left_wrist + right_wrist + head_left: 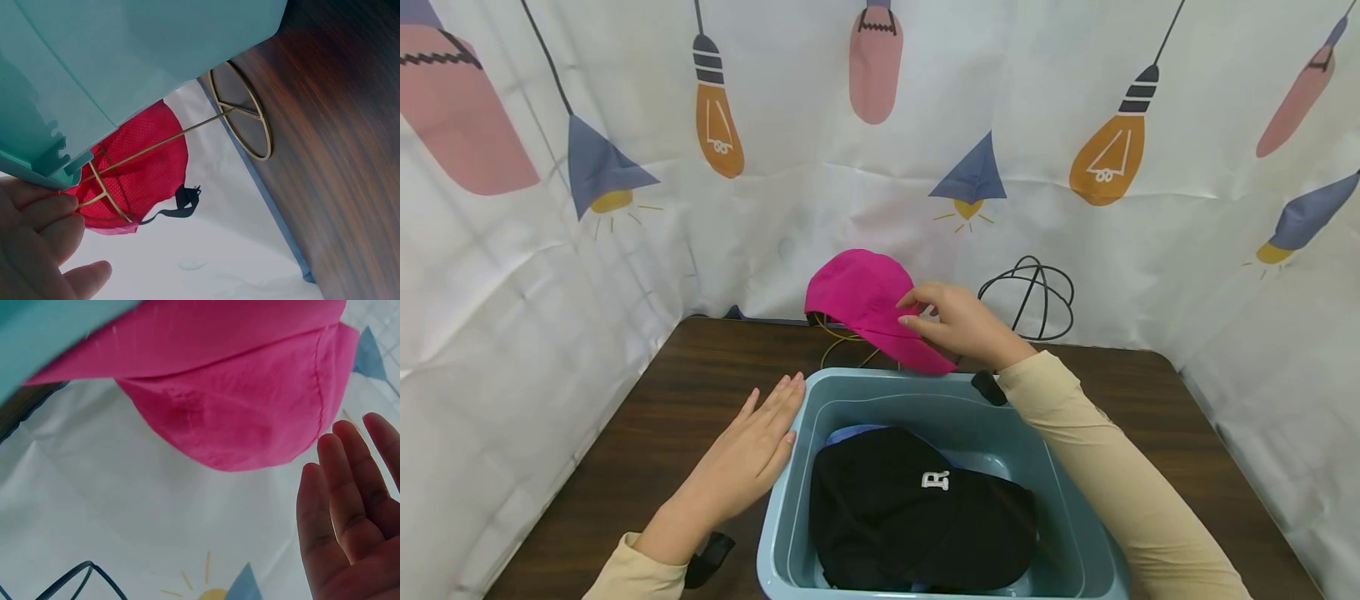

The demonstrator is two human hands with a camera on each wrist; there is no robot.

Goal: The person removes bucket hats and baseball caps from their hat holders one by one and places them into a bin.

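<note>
A pink cap point(865, 300) hangs on a gold wire stand point(169, 145) behind the blue-green plastic bin point(786, 525). My right hand point(958, 325) is beside the cap's right side, its fingers extended; in the right wrist view, the fingers hold nothing and sit close to the cap's edge. My left hand point(745, 458) rests straight-fingered against the left rim of the bin, near its far corner. Inside the bin lies a black cap point(917, 517) with a white letter R, over something blue point(853, 432) that is mostly hidden.
A black wire stand point(1037, 300) with a domed top stands at the back right, partly behind my right arm. Dark wooden table point(655, 433) surrounds the bin. A white cloth point(790, 225) printed with lamps hangs behind and along both sides.
</note>
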